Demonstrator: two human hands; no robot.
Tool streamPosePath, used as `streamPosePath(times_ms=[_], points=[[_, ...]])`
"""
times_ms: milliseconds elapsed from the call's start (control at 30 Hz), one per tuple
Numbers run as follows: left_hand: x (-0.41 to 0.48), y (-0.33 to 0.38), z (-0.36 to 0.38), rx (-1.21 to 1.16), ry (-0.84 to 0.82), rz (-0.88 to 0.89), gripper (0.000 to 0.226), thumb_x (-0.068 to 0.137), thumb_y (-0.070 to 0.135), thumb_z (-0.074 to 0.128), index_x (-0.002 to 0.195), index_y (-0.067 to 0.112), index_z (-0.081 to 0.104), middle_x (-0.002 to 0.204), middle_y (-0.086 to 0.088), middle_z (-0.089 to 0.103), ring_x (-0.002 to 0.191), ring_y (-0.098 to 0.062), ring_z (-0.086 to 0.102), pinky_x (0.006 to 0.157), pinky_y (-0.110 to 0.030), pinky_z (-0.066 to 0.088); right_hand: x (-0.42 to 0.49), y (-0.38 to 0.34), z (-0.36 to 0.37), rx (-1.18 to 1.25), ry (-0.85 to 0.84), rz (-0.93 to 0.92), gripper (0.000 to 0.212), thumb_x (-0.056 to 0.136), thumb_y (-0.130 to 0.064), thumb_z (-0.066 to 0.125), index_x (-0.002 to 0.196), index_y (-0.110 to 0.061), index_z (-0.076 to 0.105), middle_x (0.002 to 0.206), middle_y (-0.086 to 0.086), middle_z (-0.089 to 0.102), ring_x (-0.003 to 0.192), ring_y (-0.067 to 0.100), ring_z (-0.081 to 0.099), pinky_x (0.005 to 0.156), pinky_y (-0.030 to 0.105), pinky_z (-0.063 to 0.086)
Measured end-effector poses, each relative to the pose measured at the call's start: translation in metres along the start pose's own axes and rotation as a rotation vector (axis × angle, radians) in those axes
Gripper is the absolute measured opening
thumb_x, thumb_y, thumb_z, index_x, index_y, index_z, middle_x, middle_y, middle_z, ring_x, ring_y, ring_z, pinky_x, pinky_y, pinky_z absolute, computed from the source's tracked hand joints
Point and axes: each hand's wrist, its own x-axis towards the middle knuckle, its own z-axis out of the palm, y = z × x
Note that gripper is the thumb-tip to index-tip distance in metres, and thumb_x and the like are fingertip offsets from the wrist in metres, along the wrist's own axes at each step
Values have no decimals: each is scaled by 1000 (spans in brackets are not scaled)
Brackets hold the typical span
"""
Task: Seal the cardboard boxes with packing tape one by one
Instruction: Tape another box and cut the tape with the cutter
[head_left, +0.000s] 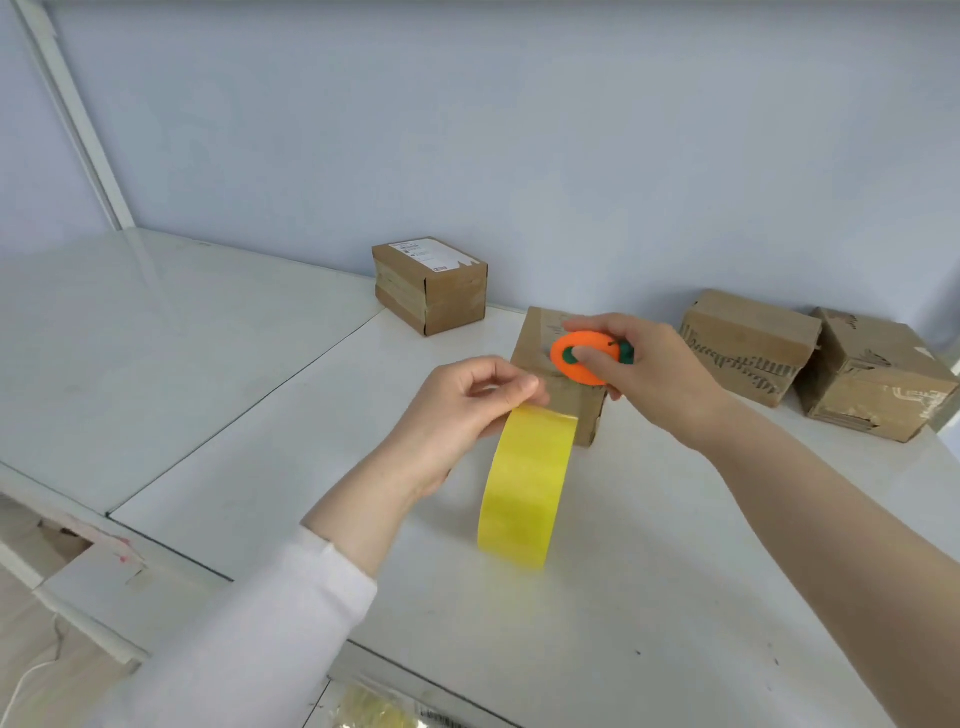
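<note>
Item in hand: box (537, 338), brown cardboard, mid-table, standing just beyond both hands. Left hand (467, 410): fingers curled, pinching the top of the roll (524, 493), yellow packing tape, held on edge above the table (675, 545); the roll's upper end meets the box's near edge. Whether the strip is already stuck along the box top cannot be told, as the hands cover it. Right hand (660, 384): clenched round the cutter (584, 358), orange oval with a green slider, thumb on the slider, poised over the box top. Step judged: severing the tape at the box's near edge, this box's seal close to done. For a clean cut: keep the strip taut with the left hand, bring the blade across the tape just beside the edge in one stroke, fingers out of the blade's path, then press the loose end flat down the front face. Also present: labelled box (431, 286) at the back wall; two worn boxes (748, 348) (878, 374) to the right, apparently awaiting their turn.
</note>
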Motion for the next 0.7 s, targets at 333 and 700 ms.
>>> streamPosePath(times_ms=[333,700], points=[[8,18,-56,169,136,176,19,91,18,59,74,25,64,92,-2,73,79,-5,62,68,-15,47,36,-44,65,321,13,15,13,96,-17,50,103,-26,57,100,0,60,71,4,52,54,11,43],[43,14,-143,276,263,111,12,90,20,60,82,12,64,85,-2,68,78,-13,60,76,-27,44,86,-69,156,318,101,56,28,85,-11,65,110,-19,55,104,-4,60,88,6,55,69,11,44]])
